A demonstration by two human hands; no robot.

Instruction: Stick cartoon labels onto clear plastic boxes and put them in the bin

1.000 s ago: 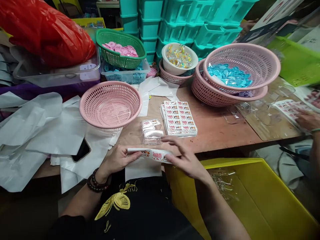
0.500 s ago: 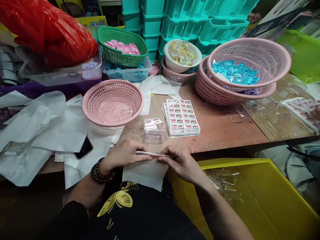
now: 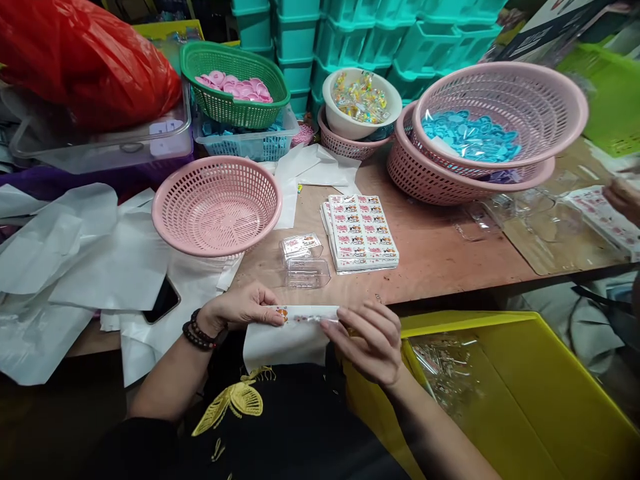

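Between my hands, just over my lap, is a sticker sheet (image 3: 287, 343), mostly bare white paper with a strip of printed stickers along its top edge. My left hand (image 3: 250, 308) pinches the left end of that edge, thumb in front. At the right end, my right hand (image 3: 369, 337) grips it between thumb and fingers. Beyond my hands lies a clear plastic case (image 3: 307, 273) with its lid raised and a printed sticker on the lid. To its right sits a stack of sticker sheets (image 3: 364, 230) with pink and orange prints.
An empty pink basket (image 3: 217, 230) stands left, near loose white papers (image 3: 107, 267) and a phone (image 3: 164, 300). Pink baskets (image 3: 470, 167) hold blue pieces at right. A yellow bin (image 3: 520, 373) with clear parts is below the table's edge. Another person's hand (image 3: 623, 197) is far right.
The sheet's top edge has turned so its printed strip faces me. My right hand's fingers have spread and shifted slightly right. The view has moved a little.
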